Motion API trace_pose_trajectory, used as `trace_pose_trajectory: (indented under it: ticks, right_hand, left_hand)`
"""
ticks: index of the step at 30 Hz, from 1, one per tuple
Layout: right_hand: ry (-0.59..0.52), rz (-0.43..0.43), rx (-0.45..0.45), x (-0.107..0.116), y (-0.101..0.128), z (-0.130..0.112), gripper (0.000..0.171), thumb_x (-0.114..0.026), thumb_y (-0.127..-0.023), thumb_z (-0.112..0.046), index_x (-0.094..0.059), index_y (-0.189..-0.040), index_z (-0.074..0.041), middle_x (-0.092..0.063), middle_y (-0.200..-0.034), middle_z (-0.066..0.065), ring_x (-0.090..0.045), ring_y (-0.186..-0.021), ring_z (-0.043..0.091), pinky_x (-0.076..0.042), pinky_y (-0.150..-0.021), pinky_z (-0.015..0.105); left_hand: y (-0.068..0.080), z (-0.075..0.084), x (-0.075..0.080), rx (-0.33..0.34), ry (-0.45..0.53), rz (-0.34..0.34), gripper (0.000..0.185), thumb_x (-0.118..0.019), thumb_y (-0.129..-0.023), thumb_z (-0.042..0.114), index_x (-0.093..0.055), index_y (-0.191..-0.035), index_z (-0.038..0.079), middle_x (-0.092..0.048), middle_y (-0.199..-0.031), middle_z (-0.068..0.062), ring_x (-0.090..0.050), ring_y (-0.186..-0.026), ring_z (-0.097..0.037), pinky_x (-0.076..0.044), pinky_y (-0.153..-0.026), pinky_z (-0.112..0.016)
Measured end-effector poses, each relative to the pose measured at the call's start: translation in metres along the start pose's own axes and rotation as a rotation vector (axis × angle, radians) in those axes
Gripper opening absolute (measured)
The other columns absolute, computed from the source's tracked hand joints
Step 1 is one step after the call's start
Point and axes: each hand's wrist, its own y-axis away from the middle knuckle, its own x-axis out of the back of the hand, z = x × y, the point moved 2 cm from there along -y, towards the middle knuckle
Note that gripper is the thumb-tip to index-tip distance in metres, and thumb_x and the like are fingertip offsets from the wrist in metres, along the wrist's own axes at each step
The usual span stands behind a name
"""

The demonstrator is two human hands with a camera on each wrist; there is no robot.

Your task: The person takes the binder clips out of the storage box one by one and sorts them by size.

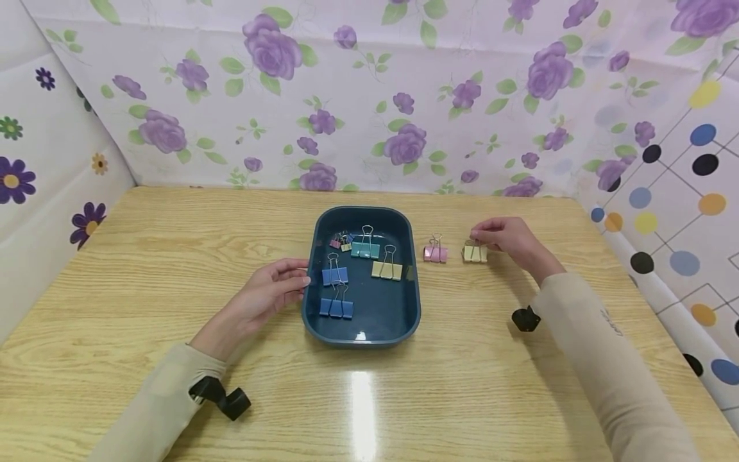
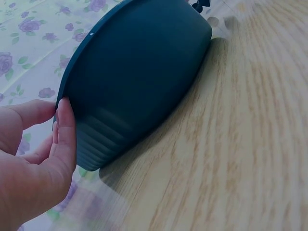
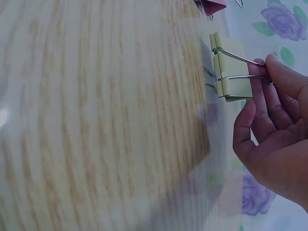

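Note:
My left hand (image 1: 270, 290) pinches the left rim of a dark blue-green tray (image 1: 361, 343) between thumb and fingers. The left wrist view shows the tray's outer wall (image 2: 139, 72) with fingertips at its edge. To the right of the tray, my right hand (image 1: 510, 240) holds a yellow binder clip (image 1: 476, 255) by its wire handles; its pale body (image 3: 235, 70) points away from the fingers in the right wrist view. A pink binder clip (image 1: 435, 254) stands on the table between the tray and that hand.
Inside the tray lie two blue binder clips (image 1: 337, 308), a teal clip (image 1: 365, 250), a yellow clip (image 1: 387, 270) and several tiny clips (image 1: 345, 246). The wooden table (image 1: 190, 244) backs onto a flowered cloth (image 1: 369, 115), with printed cloths at both sides.

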Motion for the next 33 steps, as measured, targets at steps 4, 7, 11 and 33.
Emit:
trace_pose_trajectory:
  ticks: [4, 7, 11, 33]
  right_hand:
    - [0.01, -0.001, -0.004, -0.0002, -0.0005, 0.0025, 0.042, -0.066, -0.094, -0.027, -0.06, -0.12, 0.005, -0.069, -0.095, 0.0, -0.062, -0.09, 0.01, -0.049, -0.084, 0.029]
    - [0.011, -0.007, -0.003, -0.0014, 0.0005, 0.0023, 0.042, -0.065, -0.094, -0.025, -0.059, -0.121, 0.006, -0.069, -0.096, 0.0, -0.062, -0.089, 0.01, -0.05, -0.081, 0.028]
    - [0.011, -0.019, 0.006, -0.0031, 0.0022, 0.0011, 0.042, -0.065, -0.095, -0.024, -0.058, -0.123, 0.007, -0.069, -0.1, 0.002, -0.062, -0.091, 0.011, -0.051, -0.08, 0.029]
    - [-0.006, 0.004, 0.0, 0.0048, 0.0053, 0.0067, 0.057, -0.06, -0.096, -0.04, -0.051, -0.134, 0.002, -0.059, -0.127, 0.014, -0.058, -0.108, 0.019, -0.044, -0.096, 0.039]
  left_hand:
    - [-0.0001, 0.0, -0.0001, -0.004, 0.0, -0.005, 0.045, -0.055, -0.095, -0.004, -0.037, -0.136, -0.012, -0.055, -0.104, -0.009, -0.059, -0.085, -0.011, -0.052, -0.077, -0.022]
    - [-0.0003, -0.0003, -0.0001, -0.005, 0.002, -0.009, 0.045, -0.054, -0.095, -0.004, -0.036, -0.136, -0.012, -0.055, -0.105, -0.009, -0.059, -0.085, -0.012, -0.052, -0.077, -0.023]
    - [-0.0008, -0.0008, -0.0002, -0.005, 0.011, -0.008, 0.046, -0.054, -0.095, -0.005, -0.035, -0.136, -0.012, -0.054, -0.106, -0.01, -0.059, -0.085, -0.012, -0.052, -0.077, -0.023]
    - [-0.0005, -0.0009, 0.0005, -0.007, 0.027, -0.008, 0.043, -0.054, -0.095, -0.006, -0.037, -0.134, -0.012, -0.056, -0.103, -0.009, -0.059, -0.082, -0.012, -0.053, -0.075, -0.022]
